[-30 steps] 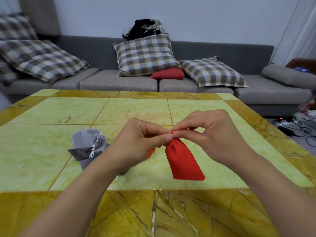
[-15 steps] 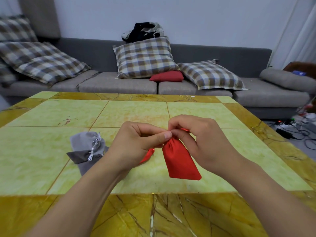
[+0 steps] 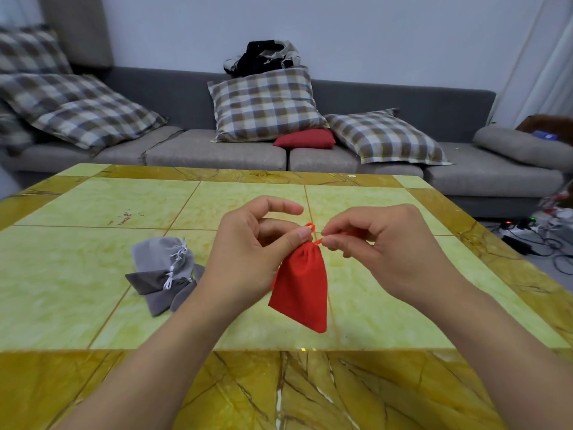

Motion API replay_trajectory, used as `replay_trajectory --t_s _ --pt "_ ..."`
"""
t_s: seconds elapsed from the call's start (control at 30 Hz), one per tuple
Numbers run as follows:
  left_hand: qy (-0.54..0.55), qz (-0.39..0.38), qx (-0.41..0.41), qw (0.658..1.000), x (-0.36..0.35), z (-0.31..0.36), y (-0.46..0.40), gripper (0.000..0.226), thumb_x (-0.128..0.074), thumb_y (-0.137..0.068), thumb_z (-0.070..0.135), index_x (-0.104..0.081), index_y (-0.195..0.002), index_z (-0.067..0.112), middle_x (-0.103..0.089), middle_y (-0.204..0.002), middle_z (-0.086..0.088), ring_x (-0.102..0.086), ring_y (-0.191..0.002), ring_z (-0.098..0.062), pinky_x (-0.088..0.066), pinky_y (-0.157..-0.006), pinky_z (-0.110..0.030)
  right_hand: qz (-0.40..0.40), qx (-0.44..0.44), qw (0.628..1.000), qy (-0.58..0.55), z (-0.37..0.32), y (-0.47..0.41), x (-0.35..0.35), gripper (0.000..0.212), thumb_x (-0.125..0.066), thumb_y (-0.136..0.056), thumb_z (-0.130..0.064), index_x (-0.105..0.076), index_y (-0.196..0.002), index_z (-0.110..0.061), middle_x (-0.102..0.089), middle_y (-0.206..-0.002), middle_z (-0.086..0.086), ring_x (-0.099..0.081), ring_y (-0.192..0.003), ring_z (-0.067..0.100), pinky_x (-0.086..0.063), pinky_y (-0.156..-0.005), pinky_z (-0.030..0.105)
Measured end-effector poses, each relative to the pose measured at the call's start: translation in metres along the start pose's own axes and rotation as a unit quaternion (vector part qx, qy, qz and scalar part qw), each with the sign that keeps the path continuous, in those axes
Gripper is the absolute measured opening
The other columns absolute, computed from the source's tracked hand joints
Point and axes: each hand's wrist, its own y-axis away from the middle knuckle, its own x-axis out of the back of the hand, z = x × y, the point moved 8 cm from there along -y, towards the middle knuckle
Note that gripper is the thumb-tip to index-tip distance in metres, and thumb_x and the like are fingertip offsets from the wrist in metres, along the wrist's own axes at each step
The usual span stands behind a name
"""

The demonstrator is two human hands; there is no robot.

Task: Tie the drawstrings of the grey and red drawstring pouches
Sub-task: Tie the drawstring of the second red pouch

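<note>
Red pouch [image 3: 300, 288], one; grey pouches [image 3: 164, 274], several, piled

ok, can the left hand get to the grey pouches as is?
Probably not yet: the left hand pinches the red pouch. The path looks free, with the grey pouches lying just beside it on the table.

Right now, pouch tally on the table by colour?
Red pouches: 1, the red pouch, its neck held by the left hand while the right hand pinches its red drawstring.
Grey pouches: at least 3, overlapping in the grey pile; exact number unclear.
Total: at least 4.
</note>
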Motion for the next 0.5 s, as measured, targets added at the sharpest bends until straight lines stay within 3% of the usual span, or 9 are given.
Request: replay_trajectory --t_s 0.17,0.27,0.4,0.5 --pt "-0.153 -0.041 -0.060 0.985 -0.011 0.001 0.003 0.025 -0.074 -0.085 0.012 -0.062 -0.104 0.021 -0.076 -0.072 0.007 -0.068 -0.066 -0.015 -0.055 -0.067 -0.033 -0.039 0.121 0.988 0.091 -0.030 0.000 -0.007 0.009 -0.070 -0.086 -0.016 -0.079 -0.089 -0.015 -0.073 -0.079 -0.008 -0.065 -0.075 0.007 -0.050 -0.069 0.022" --pt "-0.177 -0.101 -0.056 0.977 -0.022 -0.001 0.006 0.034 -0.074 -0.085 0.012 -0.056 -0.111 0.024 -0.076 -0.073 0.009 -0.061 -0.056 -0.014 -0.047 -0.058 -0.027 -0.049 0.158 0.981 0.103 -0.035 0.001 -0.016 0.008 -0.071 -0.084 -0.014 -0.079 -0.085 -0.015 -0.071 -0.078 -0.008 -0.061 -0.077 0.011 -0.049 -0.072 0.025" --pt "-0.082 -0.155 -0.017 0.984 -0.029 0.000 0.009 0.045 -0.071 -0.085 0.002 -0.052 -0.122 0.018 -0.074 -0.072 -0.003 -0.055 -0.048 0.004 -0.039 -0.051 -0.008 -0.029 0.030 0.997 -0.058 -0.011 -0.001 -0.007 0.010 -0.079 -0.078 -0.008 -0.081 -0.086 -0.015 -0.075 -0.079 -0.006 -0.068 -0.078 0.011 -0.053 -0.071 0.022" --pt "0.003 -0.149 -0.017 0.989 -0.028 0.003 0.008 0.046 -0.072 -0.083 0.000 -0.053 -0.121 0.017 -0.072 -0.072 -0.014 -0.061 -0.054 -0.011 -0.048 -0.054 -0.017 -0.012 -0.071 0.979 -0.188 0.007 -0.002 -0.002 0.012 -0.081 -0.071 -0.009 -0.080 -0.083 -0.009 -0.076 -0.074 0.000 -0.072 -0.071 0.013 -0.057 -0.068 0.026"
